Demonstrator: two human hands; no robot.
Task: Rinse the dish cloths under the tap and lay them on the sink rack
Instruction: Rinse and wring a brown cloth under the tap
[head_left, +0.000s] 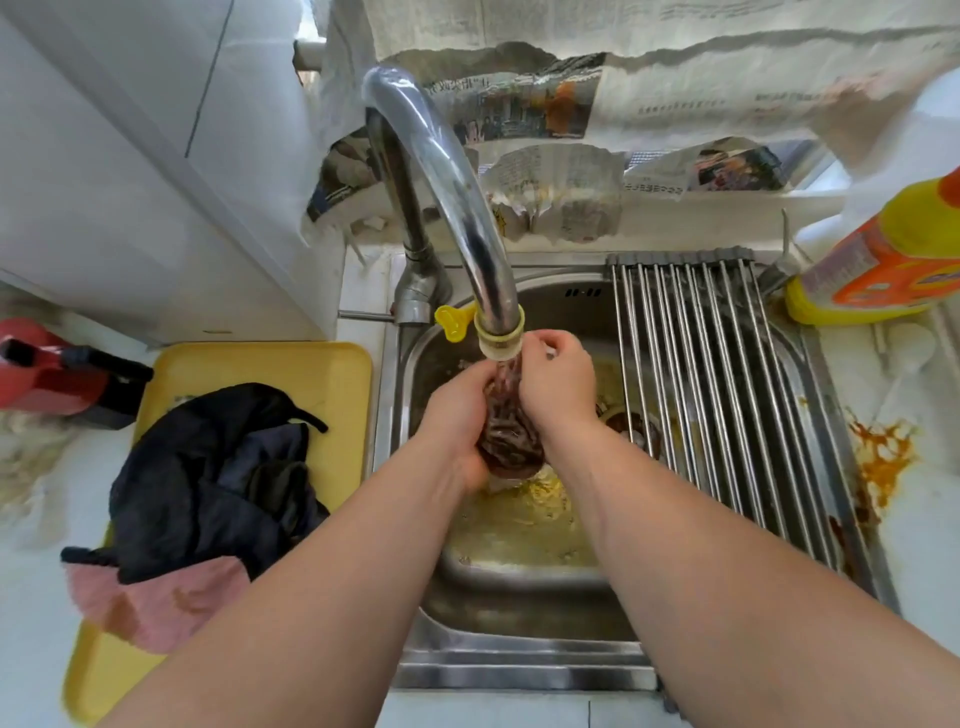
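A dark brown dish cloth (510, 436) is bunched up right under the spout of the chrome tap (457, 197), with water running onto it. My left hand (457, 415) grips its lower left side and my right hand (558, 384) grips its upper right side, both over the steel sink (519, 582). The metal sink rack (706, 374) spans the sink's right part and carries nothing. On the yellow tray (270, 374) at the left lie a dark navy cloth (208, 478) and, under it, a pink cloth (156, 603).
A yellow and orange detergent bottle (878, 260) lies at the right behind the rack. A red object with a black handle (57, 374) sits at the far left. Orange stains (883, 457) mark the right counter. Torn newspaper (561, 192) covers the wall behind.
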